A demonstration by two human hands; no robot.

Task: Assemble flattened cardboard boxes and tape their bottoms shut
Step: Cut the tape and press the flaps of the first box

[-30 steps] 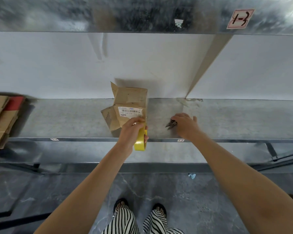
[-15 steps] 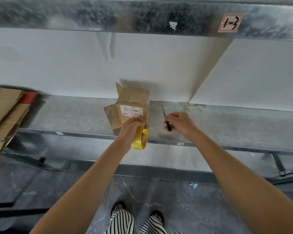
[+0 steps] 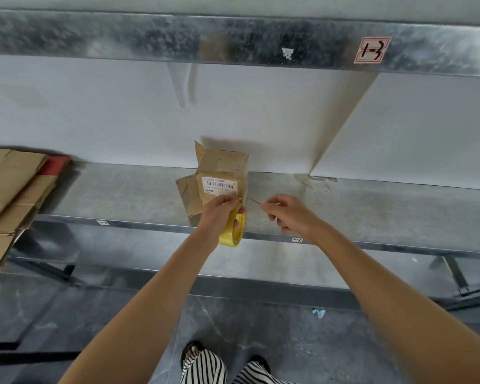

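A small cardboard box (image 3: 222, 169) with a white barcode label stands on the metal shelf (image 3: 128, 195), its flaps open at the left and top. My left hand (image 3: 218, 214) grips a yellow tape roll (image 3: 233, 231) against the box's near lower corner. My right hand (image 3: 290, 214) is just right of the box and pinches a thin, blurred tool (image 3: 256, 202) whose tip points at the box's right edge near the tape. I cannot make out whether a strip of tape runs from the roll onto the box.
A stack of flattened cardboard boxes (image 3: 10, 195) lies at the shelf's left end, with a red item behind it. An upper shelf beam (image 3: 233, 40) with a label runs overhead. The white wall closes the shelf's back. My feet stand on the grey floor (image 3: 288, 342) below.
My right hand has lifted the thin tool off the shelf and brought it left to the box's right edge. My left hand has kept the tape roll at the box.
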